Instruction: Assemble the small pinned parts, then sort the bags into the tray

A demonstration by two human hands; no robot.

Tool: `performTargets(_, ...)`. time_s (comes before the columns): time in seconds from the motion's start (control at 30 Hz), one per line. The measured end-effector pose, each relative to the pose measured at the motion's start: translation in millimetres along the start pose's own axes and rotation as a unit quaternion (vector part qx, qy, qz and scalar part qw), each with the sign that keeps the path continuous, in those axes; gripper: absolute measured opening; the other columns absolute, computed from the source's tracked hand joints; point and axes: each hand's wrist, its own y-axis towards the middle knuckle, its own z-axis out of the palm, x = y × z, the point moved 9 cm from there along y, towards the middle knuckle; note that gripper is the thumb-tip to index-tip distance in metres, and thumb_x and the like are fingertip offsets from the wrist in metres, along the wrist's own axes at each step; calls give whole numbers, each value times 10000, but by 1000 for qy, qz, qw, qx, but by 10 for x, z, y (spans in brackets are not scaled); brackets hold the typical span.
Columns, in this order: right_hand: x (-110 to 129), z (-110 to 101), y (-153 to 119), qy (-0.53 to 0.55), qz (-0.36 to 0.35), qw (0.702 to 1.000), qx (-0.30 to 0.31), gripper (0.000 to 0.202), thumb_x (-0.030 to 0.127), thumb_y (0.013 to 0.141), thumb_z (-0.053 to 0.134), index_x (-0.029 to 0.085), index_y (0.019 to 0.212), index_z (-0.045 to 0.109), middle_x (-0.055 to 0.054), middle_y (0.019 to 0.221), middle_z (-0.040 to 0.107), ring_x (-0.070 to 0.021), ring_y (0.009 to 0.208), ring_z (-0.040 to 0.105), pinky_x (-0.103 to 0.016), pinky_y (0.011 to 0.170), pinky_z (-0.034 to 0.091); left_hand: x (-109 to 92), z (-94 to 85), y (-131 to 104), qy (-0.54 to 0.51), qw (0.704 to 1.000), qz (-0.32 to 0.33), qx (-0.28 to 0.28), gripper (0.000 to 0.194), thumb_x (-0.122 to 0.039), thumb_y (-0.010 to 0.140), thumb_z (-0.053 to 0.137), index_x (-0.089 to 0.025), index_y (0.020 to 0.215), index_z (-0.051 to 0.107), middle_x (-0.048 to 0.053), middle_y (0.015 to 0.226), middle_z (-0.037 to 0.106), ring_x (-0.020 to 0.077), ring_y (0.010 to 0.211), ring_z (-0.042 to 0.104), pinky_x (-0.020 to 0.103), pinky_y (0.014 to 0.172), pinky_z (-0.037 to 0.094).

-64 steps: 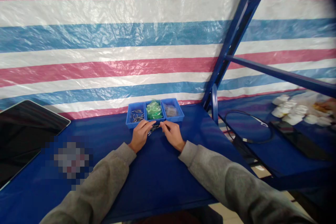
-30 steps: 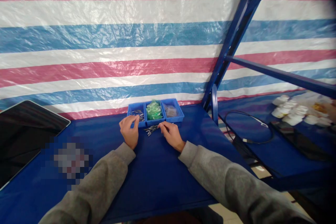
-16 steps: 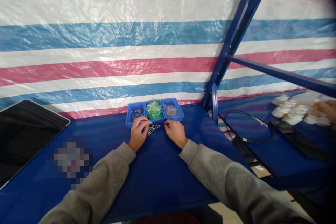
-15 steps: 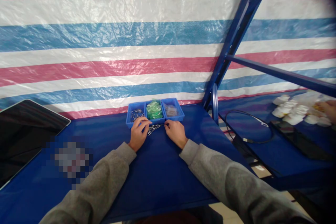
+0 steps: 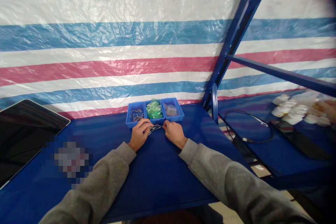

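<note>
A small pile of thin dark and silvery metal rods (image 5: 153, 130) lies on the blue table, between my two hands and in front of a blue three-part tray (image 5: 139, 124). My left hand (image 5: 139, 135) is closed, its fingertips pressed on the left ends of the rods. From the other side my right hand (image 5: 174, 132) pinches the end of a thin rod; its exact kind is too small to make out. Inside the tray, more metal rods (image 5: 137, 114) fill the left compartment, green plastic packets (image 5: 154, 109) the middle one, and clear plastic pieces (image 5: 171, 110) the right.
At the left lies a black screen-like panel (image 5: 26, 136) beside a blurred-out patch. A blue metal frame (image 5: 223, 59) rises at the right. Beyond it, a second table carries a black cable (image 5: 236, 140), white rolls (image 5: 291, 108) and another person's hand (image 5: 329, 108). A striped sheet hangs behind.
My left fingers have lowered and closed toward the rods, moving slightly right. My right fingertips have shifted a little left. The tray stays put.
</note>
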Motion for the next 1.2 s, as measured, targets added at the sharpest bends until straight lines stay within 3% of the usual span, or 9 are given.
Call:
performTargets(0.2,212,-142,-90,73,-97,991,-60,184,288,940,410,210,952,577,-39,815,689,-156,712,639,-221,599,359,64,69,-11,10,999,-21,24,216,-277,889,497,-187,1031,632,78,1020,613,128,758,601,261,687,520)
performTargets(0.37,267,-172,-140,123,-122,982,-81,201,298,950,393,201,960,568,-29,831,682,-137,702,628,-203,601,360,91,171,-35,28,998,-3,63,206,-283,902,481,-182,896,660,48,856,665,156,811,610,296,774,497)
performTargets(0.53,313,-216,-190,202,-157,961,-106,212,327,935,417,195,978,577,-30,841,668,-140,726,616,-213,666,398,176,104,-43,42,998,-46,31,228,-293,916,451,-170,865,637,26,775,662,128,704,611,247,695,481)
performTargets(0.6,328,-238,-211,242,-172,947,-117,222,313,938,405,189,955,589,-39,875,664,-141,769,612,-216,713,410,196,114,-50,42,996,-64,41,257,-303,922,437,-169,813,627,4,682,635,110,622,590,224,634,464)
performTargets(0.7,302,-262,-217,289,-171,932,-133,269,310,947,373,183,897,605,-46,868,658,-145,794,606,-221,749,415,189,148,-56,47,994,-73,69,316,-317,925,425,-164,711,601,-16,595,587,93,542,547,207,574,432)
performTargets(0.9,216,-248,-183,329,-133,924,-141,395,386,950,348,177,715,586,-8,647,605,-119,600,554,-207,609,384,56,158,-40,25,996,-26,78,214,-313,911,461,-165,905,616,18,800,654,112,700,594,213,678,452)
performTargets(1.2,227,-242,-196,354,-131,916,-136,411,390,940,367,175,654,571,12,573,551,-107,531,502,-211,556,363,80,139,-52,22,997,-31,74,232,-279,928,417,-159,869,606,17,742,612,110,673,570,216,666,433)
